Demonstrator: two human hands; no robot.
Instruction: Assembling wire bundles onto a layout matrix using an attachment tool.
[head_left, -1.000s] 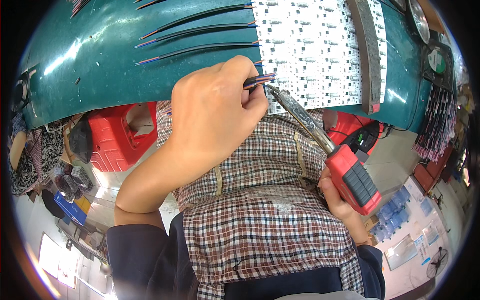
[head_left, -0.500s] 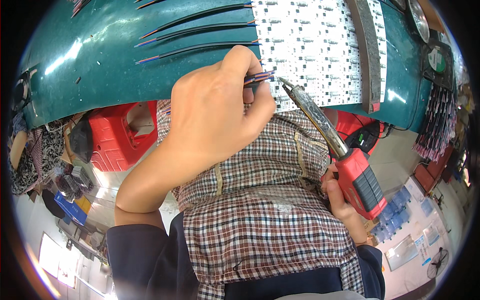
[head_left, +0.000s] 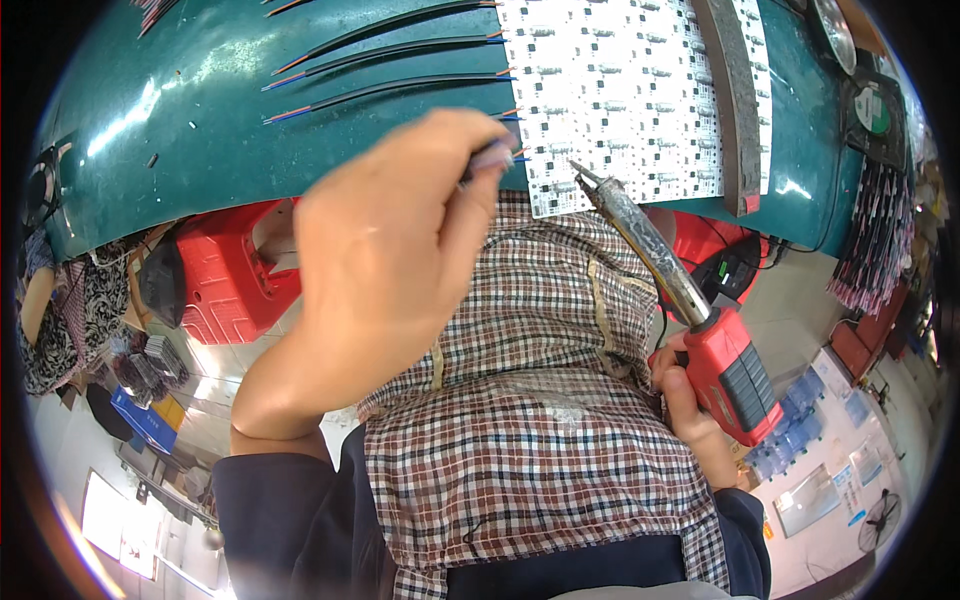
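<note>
My left hand (head_left: 385, 225), somewhat blurred, is raised beside the near left corner of the white circuit board panel (head_left: 620, 100). Its thumb and fingers are pinched on a small bundle of cable ends (head_left: 488, 160); the palm hides the rest of them. My right hand (head_left: 685, 400) is wrapped round a red and black soldering gun (head_left: 738, 375). The gun's long metal barrel slants up to the left, and its thin tip is over the near part of the panel. Black cables (head_left: 400, 88) with orange and blue ends lie in rows, reaching the panel's left edge.
A dark metal bar (head_left: 735, 110) lies across the panel's right side on the green table (head_left: 220, 130). Red stools (head_left: 230, 280) stand under the near edge. More cables (head_left: 870, 240) hang at the right. A checked apron (head_left: 540, 430) covers my lap.
My left hand has drawn back to the left with the cable bundle, away from the soldering tip. A cable's bare ends now show at the panel's edge. The soldering gun has shifted slightly right and down.
</note>
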